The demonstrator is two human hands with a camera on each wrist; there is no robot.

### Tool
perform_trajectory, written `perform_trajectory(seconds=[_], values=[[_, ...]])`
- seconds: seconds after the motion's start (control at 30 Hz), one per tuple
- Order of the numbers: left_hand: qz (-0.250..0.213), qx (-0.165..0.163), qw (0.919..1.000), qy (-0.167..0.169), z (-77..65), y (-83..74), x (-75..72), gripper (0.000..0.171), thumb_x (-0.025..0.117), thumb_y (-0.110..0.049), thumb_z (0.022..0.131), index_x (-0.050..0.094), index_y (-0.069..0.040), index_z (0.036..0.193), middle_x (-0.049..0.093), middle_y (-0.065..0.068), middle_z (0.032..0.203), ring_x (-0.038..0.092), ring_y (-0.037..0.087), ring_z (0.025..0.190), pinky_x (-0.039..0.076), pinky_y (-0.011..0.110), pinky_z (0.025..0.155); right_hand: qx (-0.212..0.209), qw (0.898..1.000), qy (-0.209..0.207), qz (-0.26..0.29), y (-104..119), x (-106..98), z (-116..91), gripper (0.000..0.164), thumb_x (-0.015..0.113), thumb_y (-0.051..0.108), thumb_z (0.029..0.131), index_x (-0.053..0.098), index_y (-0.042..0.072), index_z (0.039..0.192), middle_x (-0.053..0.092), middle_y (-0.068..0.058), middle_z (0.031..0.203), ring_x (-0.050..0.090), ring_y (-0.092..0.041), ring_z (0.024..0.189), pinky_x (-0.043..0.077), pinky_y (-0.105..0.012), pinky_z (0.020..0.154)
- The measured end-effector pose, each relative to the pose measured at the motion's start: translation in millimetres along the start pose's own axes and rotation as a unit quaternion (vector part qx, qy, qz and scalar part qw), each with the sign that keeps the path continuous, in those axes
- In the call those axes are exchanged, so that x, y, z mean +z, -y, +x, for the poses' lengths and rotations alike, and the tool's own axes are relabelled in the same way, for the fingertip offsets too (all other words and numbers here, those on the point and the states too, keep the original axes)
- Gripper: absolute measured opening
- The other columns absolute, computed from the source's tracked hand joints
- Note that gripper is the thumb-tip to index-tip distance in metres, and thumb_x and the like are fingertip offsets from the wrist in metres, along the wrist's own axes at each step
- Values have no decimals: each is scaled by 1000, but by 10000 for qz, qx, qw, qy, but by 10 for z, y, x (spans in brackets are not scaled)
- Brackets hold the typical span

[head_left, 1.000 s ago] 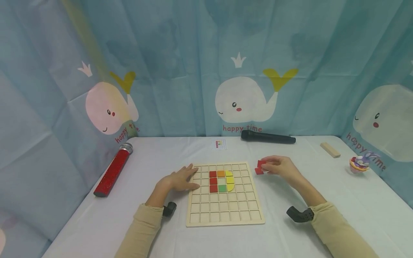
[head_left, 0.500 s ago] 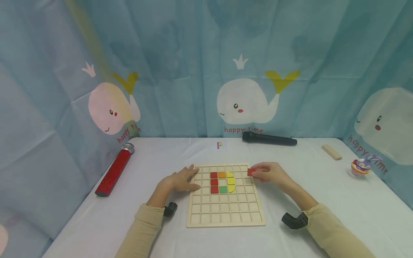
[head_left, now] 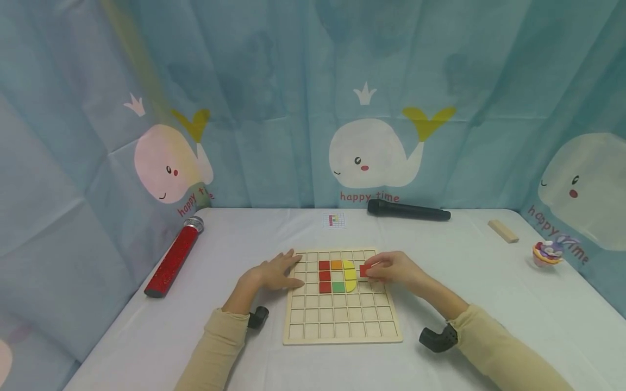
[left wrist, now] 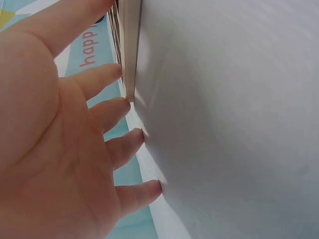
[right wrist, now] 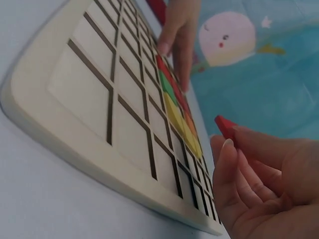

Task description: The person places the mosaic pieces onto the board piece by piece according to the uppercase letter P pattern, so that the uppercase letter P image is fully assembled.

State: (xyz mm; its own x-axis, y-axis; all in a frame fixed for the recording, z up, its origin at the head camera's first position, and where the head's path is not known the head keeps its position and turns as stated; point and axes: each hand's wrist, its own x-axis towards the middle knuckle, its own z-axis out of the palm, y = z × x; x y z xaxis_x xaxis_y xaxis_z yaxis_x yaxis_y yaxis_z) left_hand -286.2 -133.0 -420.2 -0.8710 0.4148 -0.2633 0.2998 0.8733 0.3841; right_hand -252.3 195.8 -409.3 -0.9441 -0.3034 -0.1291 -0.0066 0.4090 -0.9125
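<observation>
A wooden grid board [head_left: 342, 331] lies on the table. Red tiles [head_left: 325, 276], an orange tile [head_left: 336, 264], a green tile [head_left: 338, 287] and yellow tiles [head_left: 350, 275], some with rounded edges, sit in its cells. My left hand [head_left: 271, 273] rests at the board's left edge, fingers spread; the left wrist view shows the thumb and fingertips by the board's side. Between thumb and fingers, my right hand [head_left: 393, 267] pinches a red tile [head_left: 364, 270] over the board, just right of the yellow ones. In the right wrist view this tile [right wrist: 226, 126] is tilted, apart from the board.
Behind the board lies a small pattern card [head_left: 334, 220]. A black microphone [head_left: 408, 210] is at the back edge, a red microphone [head_left: 174, 258] at the left. To the right are a wooden block [head_left: 502, 231] and a cupcake-like toy [head_left: 546, 252]. A whale-print curtain surrounds the table.
My right hand has moved left from beside the board to over its right columns, carrying red. Two red pieces showed at first; one shows now. My left hand has stayed in place.
</observation>
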Motion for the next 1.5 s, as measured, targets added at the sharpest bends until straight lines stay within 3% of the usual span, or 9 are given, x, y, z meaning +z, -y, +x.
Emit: perform_trajectory(seconds=[0.13,0.37,0.73,0.87,1.27,1.5], values=[[60,-5,9999,97,-55,-52,-46,77,61,-46,90,29,-12,151,15,12,157,10,34,143,13,61,109,-55,9998,191,-28,16,81,-3,31,75,22,83,69,3,108,71,-6,96,62,-17,79,52,-28,68],[-34,-1,10000,91,-105,-107,-83,75,62,-46,90,32,-12,150,17,14,157,12,35,142,13,61,109,223,9985,428,258,78,200,-37,31,75,22,83,69,4,108,71,-8,91,64,-19,74,53,-25,66],[-34,-5,9999,97,-114,-121,-94,74,62,-45,90,32,-12,150,17,13,157,12,35,142,13,61,109,91,9970,695,334,146,373,-64,29,75,18,83,69,2,106,70,-11,82,66,-19,68,55,-26,64],[-66,5,9999,109,-118,-127,-99,75,62,-45,90,32,-12,150,17,13,157,12,35,142,13,61,109,112,9973,711,145,168,418,-77,27,74,20,84,70,4,106,70,-9,80,65,-18,64,52,-24,63],[-95,-6,9998,154,-115,-134,-115,75,62,-45,90,31,-13,150,16,13,157,11,35,143,12,61,109,255,9949,819,537,215,576,-58,27,74,13,84,68,-1,106,69,-10,80,66,-17,66,56,-26,64],[-74,7,9998,168,-104,-119,-108,75,62,-45,90,31,-13,150,15,14,157,11,35,142,12,61,109,408,9957,714,429,295,687,-59,23,75,12,83,71,1,103,69,-8,79,66,-17,64,55,-25,63]])
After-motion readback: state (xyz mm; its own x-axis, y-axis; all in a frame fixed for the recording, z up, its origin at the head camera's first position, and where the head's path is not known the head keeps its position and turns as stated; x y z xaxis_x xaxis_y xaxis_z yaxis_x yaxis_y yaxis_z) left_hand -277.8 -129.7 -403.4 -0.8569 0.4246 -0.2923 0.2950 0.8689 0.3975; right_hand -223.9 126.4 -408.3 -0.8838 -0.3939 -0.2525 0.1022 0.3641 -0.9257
